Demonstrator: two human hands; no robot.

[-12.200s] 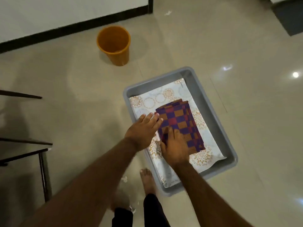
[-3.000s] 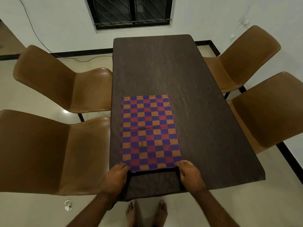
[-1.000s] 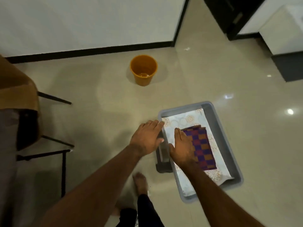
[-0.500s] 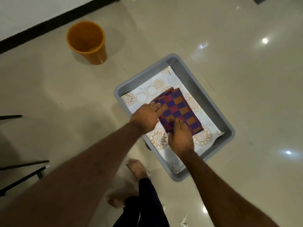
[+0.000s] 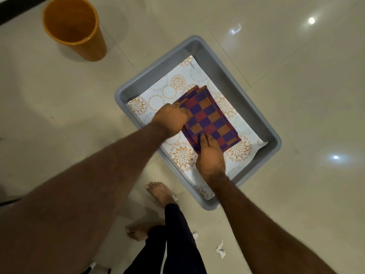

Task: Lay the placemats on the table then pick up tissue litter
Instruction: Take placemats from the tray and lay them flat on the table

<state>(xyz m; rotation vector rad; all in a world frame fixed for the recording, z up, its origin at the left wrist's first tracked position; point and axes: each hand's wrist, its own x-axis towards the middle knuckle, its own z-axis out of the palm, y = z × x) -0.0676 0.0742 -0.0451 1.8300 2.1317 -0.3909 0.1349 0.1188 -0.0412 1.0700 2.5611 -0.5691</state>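
The person is bending over a grey plastic tray (image 5: 254, 103) on the tiled floor. A folded stack of purple, red and orange checked cloth placemats (image 5: 211, 119) is lying about the middle of the tray, on a white sheet printed with orange flowers (image 5: 177, 89). The left grip (image 5: 170, 118) is curling its fingers over the stack's long edge on the person's side. The right grip (image 5: 210, 157) is pinching the stack's near corner, thumb on top.

By my reading, the laying is not finished (no bench is showing here), since mats are still waiting in the tray. Crumpled white tissue scraps (image 5: 220, 252) are lying unpicked on the floor by the feet. An orange plastic bucket (image 5: 73, 28) is standing beyond the tray's far-left corner.

The stack's long axis is running parallel to the tray's long walls, with one short end pointing at the far short wall.
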